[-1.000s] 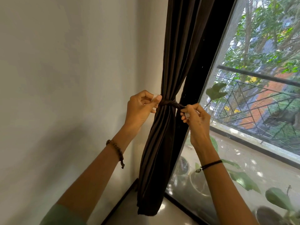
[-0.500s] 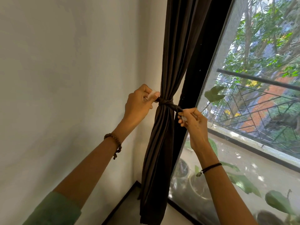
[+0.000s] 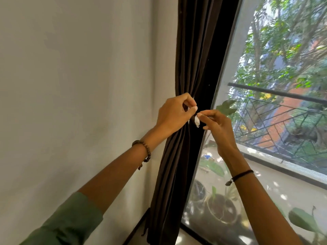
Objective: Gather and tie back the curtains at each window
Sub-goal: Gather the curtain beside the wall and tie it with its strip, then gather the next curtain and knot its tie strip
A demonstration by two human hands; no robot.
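Observation:
A dark brown curtain [image 3: 177, 165] hangs gathered into a narrow bundle beside the black window frame [image 3: 217, 68]. At its waist my left hand [image 3: 174, 114] pinches the tie-back, with thumb and fingers curled against the cloth. My right hand [image 3: 217, 126] meets it from the right and pinches the white end [image 3: 197, 121] of the tie between thumb and forefinger. The tie's dark band is mostly hidden behind my fingers.
A plain white wall [image 3: 79, 103] fills the left. Right of the curtain is a screened window [image 3: 274, 121] with a balcony railing [image 3: 283, 110], trees and potted plants [image 3: 221, 209] outside. The floor corner lies below the curtain hem.
My hands have come together at the curtain's front; a second ago they pulled the tie ends apart to left and right. The white tie end now shows between my fingertips.

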